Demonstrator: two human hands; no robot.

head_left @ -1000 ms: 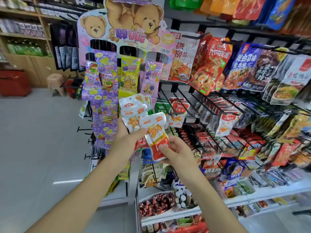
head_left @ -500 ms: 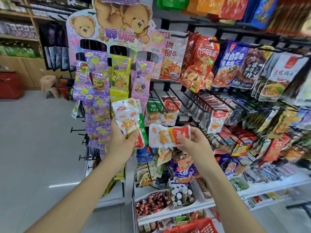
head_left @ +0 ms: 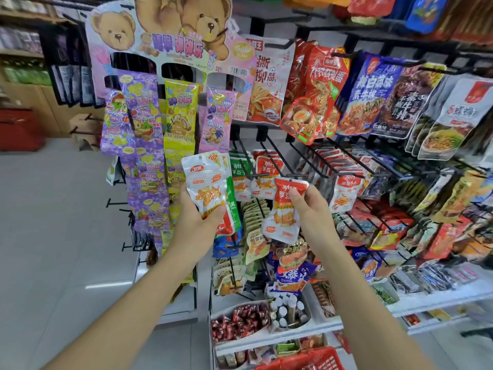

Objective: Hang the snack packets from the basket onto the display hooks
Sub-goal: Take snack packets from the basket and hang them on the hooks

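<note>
Restocking in progress: our left hand (head_left: 202, 222) grips a small stack of snack packets (head_left: 206, 188) round its lower half, a white packet foremost with green and red ones behind it. Our right hand (head_left: 310, 209) pinches the top corner of 1 red-topped packet (head_left: 284, 212). It hangs upright with its punched hole uppermost, just below the tip of a black display hook (head_left: 274, 158). Matching hung packets (head_left: 262, 180) sit on the hooks just beyond and between our hands, so we judge this to be the target row.

The red-topped packet is not yet on the hook; hole and tip look close but apart. Below our right forearm, at the bottom edge of the view, sits the red basket (head_left: 306, 360), and we cannot tell what it holds.

The task looks part done at best. 1 packet is about to go up and several wait in our left hand, while the racks to the right of our hands are already dense with stock.
</note>
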